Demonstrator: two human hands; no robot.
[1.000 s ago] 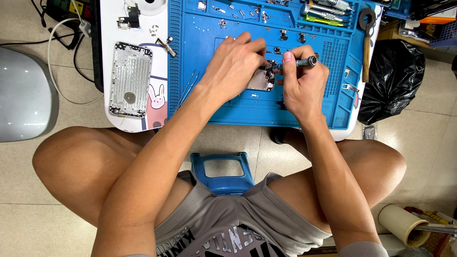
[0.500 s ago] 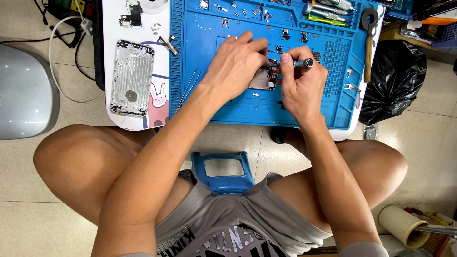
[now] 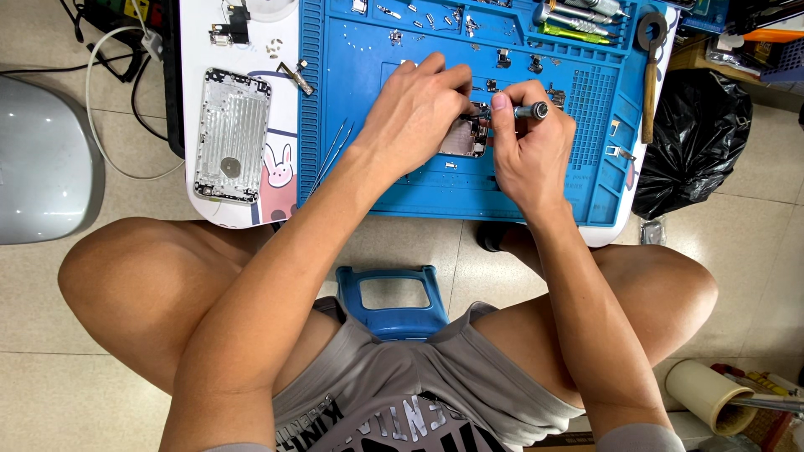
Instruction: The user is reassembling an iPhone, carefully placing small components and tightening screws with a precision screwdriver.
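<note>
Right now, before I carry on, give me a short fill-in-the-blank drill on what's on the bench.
1. The right hand grips a small ____ by its grey handle.
2. The left hand steadies a circuit board on the ____ work mat.
3. The silver phone housing lies to the ____ of the mat.
4. The tweezers on the mat lie closest to the ____ hand.

Missing words: screwdriver; blue; left; left

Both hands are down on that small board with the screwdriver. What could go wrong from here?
The screwdriver in the right hand could slip off and scratch the small board that the left hand steadies. Loose small parts lie scattered on the blue mat; a hand could knock them off.
</note>
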